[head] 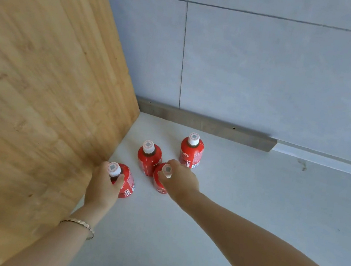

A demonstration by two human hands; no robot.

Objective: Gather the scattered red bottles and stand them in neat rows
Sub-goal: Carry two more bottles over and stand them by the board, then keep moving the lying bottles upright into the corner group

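Risk: near-left bottle [124, 182] close beside wood panel [39, 88]; knock against it could topple it. Left hand [103, 184] reaches down, fingers closed round its neck. Middle bottle [149, 157] upright, free. Right hand [179, 179] grips fourth bottle [160, 184] by neck, touching middle one; nudge likely. Far-right bottle [191, 152] stands apart on floor [226, 210].

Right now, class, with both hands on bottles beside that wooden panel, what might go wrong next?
1. The right hand holds its bottle by the neck, close to the middle bottle; moving it could topple that one.
2. The left hand grips a bottle right beside the wooden panel, so it may knock the edge.
3. The far bottle stands apart, so the row may end up uneven.
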